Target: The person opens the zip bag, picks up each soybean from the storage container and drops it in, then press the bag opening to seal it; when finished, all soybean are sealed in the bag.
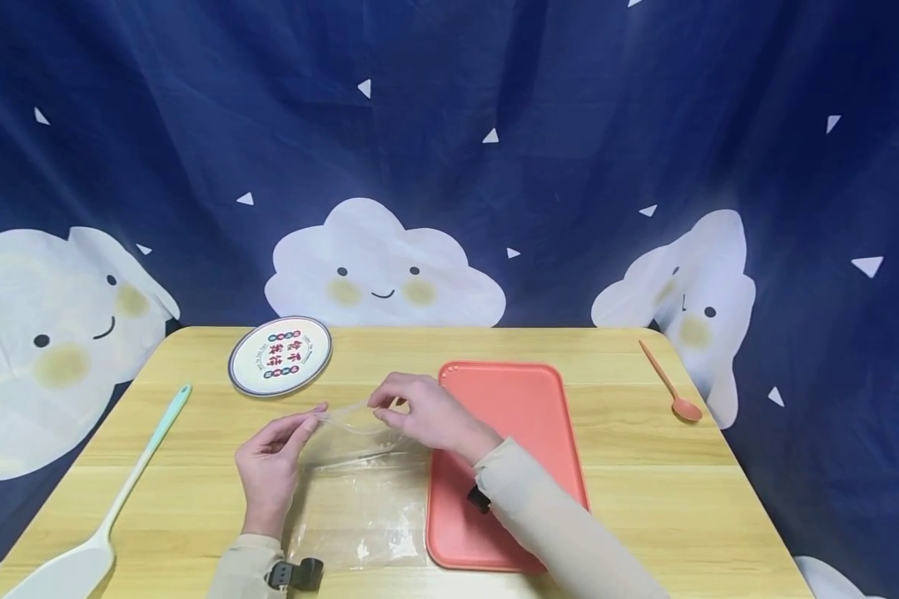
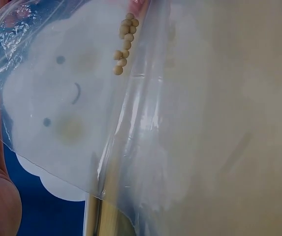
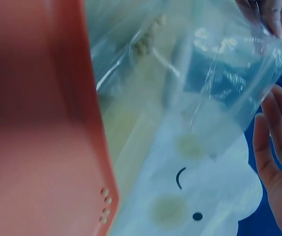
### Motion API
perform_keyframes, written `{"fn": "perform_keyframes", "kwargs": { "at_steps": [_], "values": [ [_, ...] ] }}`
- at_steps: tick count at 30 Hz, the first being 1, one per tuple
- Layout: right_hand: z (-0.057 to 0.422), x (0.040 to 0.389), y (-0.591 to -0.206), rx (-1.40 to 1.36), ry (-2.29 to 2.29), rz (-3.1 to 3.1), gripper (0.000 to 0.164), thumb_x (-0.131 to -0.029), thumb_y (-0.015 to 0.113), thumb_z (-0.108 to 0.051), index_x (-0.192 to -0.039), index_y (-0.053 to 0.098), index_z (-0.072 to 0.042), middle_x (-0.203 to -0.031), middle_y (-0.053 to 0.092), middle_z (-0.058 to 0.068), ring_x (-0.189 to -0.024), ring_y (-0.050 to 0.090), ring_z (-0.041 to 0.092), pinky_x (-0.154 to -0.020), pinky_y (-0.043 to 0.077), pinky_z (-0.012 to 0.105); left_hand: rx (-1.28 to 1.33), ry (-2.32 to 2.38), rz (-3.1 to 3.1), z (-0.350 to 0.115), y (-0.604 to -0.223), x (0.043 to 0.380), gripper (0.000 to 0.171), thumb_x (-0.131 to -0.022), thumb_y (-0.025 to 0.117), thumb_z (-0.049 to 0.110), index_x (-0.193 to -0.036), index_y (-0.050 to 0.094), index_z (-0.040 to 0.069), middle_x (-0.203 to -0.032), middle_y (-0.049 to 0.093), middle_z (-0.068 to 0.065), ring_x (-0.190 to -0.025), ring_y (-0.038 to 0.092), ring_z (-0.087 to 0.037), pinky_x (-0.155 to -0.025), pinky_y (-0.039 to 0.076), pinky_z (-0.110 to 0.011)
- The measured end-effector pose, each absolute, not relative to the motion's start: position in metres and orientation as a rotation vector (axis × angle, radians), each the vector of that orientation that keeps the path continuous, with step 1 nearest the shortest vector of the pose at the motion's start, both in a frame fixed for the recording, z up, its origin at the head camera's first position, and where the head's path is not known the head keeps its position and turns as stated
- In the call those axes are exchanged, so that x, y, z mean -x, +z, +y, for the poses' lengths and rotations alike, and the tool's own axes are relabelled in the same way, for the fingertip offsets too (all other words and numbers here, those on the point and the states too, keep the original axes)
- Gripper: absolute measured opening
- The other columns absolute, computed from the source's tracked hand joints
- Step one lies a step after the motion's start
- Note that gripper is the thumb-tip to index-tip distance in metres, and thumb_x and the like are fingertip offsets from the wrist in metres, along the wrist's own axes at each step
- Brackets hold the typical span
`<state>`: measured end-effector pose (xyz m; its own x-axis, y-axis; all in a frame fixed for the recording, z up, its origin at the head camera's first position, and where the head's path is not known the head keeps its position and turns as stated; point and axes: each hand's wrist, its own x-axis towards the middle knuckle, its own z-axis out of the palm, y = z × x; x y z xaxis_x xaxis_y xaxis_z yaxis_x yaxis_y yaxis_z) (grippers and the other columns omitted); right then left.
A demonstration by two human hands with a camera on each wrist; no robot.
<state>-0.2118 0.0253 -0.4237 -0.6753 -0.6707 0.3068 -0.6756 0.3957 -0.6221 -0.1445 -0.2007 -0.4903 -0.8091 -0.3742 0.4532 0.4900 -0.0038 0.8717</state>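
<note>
bag mouth pinched between two hands

tabletop (image 1: 644, 449) of pale wood carries everything here. a coral tray (image 1: 517, 416) lies right of centre, running toward the near edge, with the right sleeve across it. a white spatula (image 1: 112, 507) lies along the left edge, a round printed plate (image 1: 280, 355) sits near the far left corner, and a small orange spoon (image 1: 670, 389) lies by the far right corner.

just left of the tray, a clear plastic bag (image 1: 360, 499) lies near the near edge, its top lifted off the wood. the left hand (image 1: 270, 466) pinches one end of the mouth between thumb and fingertips; the right hand (image 1: 427, 412) pinches the other end, fingers curled in narrow. a few small tan beans (image 2: 124, 44) cluster inside.

the film looks thin, limp and slick, nearly weightless, so it would likely sag and slip. the stiffer rim strip seems the best place to grip, both ends level, lest the beans roll out.
</note>
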Motion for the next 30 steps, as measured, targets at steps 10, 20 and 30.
{"fn": "perform_keyframes", "kwargs": {
  "at_steps": [10, 20, 30],
  "values": [
    [0.075, 0.235, -0.427, -1.033, 1.246, -2.667, 0.014, -0.092, 0.07, -0.012, -0.107, 0.071, -0.011, -0.103, 0.066, -0.005, -0.097, 0.062, 0.021, -0.085, 0.052, 0.039, 0.151, -1.848, -1.671, -0.201, -0.49, 0.145, 0.01, -0.083, 0.07, -0.015, -0.092, 0.068, -0.018, -0.094, 0.068, -0.03, -0.086, 0.072, -0.026, -0.079, 0.057, -0.028],
    [0.109, 0.262, -0.454, -0.831, 1.246, -2.915, 0.023, -0.088, 0.072, -0.005, -0.111, 0.07, -0.003, -0.109, 0.066, 0.009, -0.106, 0.063, 0.028, -0.093, 0.051, 0.043, 0.235, -1.857, -1.596, -0.202, -0.488, 0.145, 0.01, -0.081, 0.067, -0.021, -0.091, 0.065, -0.022, -0.092, 0.066, -0.033, -0.085, 0.072, -0.024, -0.077, 0.057, -0.027],
    [0.106, 0.279, -0.479, -0.869, 1.002, -3.08, 0.022, -0.086, 0.075, -0.005, -0.108, 0.071, -0.006, -0.098, 0.065, 0.004, -0.093, 0.057, 0.019, -0.086, 0.048, 0.034, 0.231, -1.862, -1.582, -0.204, -0.489, 0.145, 0.01, -0.081, 0.067, -0.022, -0.091, 0.064, -0.023, -0.092, 0.065, -0.035, -0.086, 0.072, -0.025, -0.078, 0.057, -0.028]
  ]
}}
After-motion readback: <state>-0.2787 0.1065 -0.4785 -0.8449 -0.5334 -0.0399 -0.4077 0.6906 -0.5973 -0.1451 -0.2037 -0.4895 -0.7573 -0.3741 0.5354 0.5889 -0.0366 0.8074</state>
